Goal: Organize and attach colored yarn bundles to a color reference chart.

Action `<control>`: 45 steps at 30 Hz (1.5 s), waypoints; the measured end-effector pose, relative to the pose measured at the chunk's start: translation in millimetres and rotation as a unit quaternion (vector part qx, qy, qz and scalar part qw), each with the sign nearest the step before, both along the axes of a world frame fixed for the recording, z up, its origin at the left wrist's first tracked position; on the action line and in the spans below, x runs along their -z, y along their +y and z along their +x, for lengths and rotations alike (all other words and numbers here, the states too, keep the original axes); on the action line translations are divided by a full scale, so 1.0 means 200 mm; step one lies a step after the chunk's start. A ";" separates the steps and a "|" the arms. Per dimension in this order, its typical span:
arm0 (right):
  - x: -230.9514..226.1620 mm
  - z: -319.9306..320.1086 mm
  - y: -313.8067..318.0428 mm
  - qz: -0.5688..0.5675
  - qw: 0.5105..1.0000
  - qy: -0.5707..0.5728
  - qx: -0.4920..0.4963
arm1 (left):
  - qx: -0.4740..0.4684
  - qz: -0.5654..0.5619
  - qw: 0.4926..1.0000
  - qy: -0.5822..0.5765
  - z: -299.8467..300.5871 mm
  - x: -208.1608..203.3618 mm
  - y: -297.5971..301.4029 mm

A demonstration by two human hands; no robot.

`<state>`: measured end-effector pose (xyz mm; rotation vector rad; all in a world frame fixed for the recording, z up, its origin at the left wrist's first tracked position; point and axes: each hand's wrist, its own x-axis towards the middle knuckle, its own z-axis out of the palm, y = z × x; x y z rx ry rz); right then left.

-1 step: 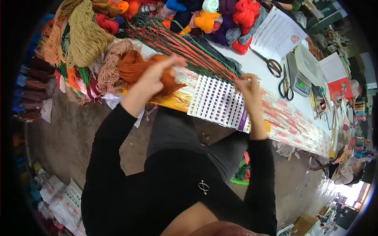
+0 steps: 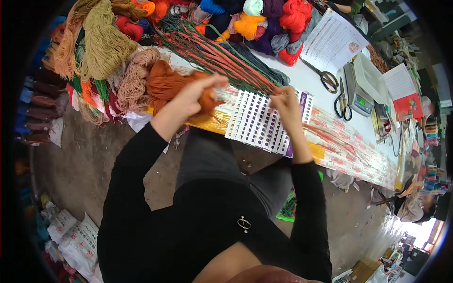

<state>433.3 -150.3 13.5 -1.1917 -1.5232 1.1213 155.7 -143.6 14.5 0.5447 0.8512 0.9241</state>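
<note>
A thick skein of rust-orange yarn [image 2: 163, 85] hangs about my left hand [image 2: 191, 98], which is closed on it, index finger pointing right; the picture is smeared there. My right hand [image 2: 289, 107] hovers over a white card with rows of punched holes [image 2: 257, 118], its thumb and fingers pinched together. Whatever thread lies between them is too fine to make out. Long green and coral-pink strands [image 2: 236, 66] stretch over the table from the back left, ending at the card's far edge near my right fingers.
Balls of coloured yarn [image 2: 247, 23] crowd the table's back, with an olive skein [image 2: 106, 42] and a dusty-pink skein [image 2: 137, 73] at left. To the right lie black scissors [image 2: 343, 106], a second pair [image 2: 328, 80], a digital scale [image 2: 361, 101] and a printed sheet [image 2: 330, 40].
My right hand has shifted left over the card, uncovering its right edge. My left hand and the rust-orange skein have moved slightly right.
</note>
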 end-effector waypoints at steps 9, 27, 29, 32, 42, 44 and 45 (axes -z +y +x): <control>0.26 -0.29 0.12 -0.096 0.995 -0.017 -0.003 | 0.088 -0.097 0.985 0.109 0.20 0.11 0.04; 0.30 -0.34 0.10 -0.033 0.969 -0.218 0.108 | 0.045 0.017 0.965 0.257 0.30 0.22 0.12; 0.30 -0.33 0.11 -0.031 0.969 -0.223 0.102 | 0.054 0.011 0.964 0.261 0.29 0.23 0.15; 0.34 -0.30 0.17 -0.077 0.987 -0.137 0.041 | 0.099 -0.005 0.951 0.292 0.28 0.29 0.19; 0.28 -0.30 0.11 -0.035 0.974 -0.214 0.060 | 0.101 -0.015 0.988 -0.116 -0.11 -0.07 0.28; 0.28 -0.29 0.11 -0.021 0.974 -0.214 0.068 | 0.072 -0.009 0.958 -0.277 -0.12 -0.17 0.26; 0.29 -0.29 0.11 -0.018 0.974 -0.214 0.066 | 0.071 -0.003 0.967 -0.245 -0.13 -0.16 0.26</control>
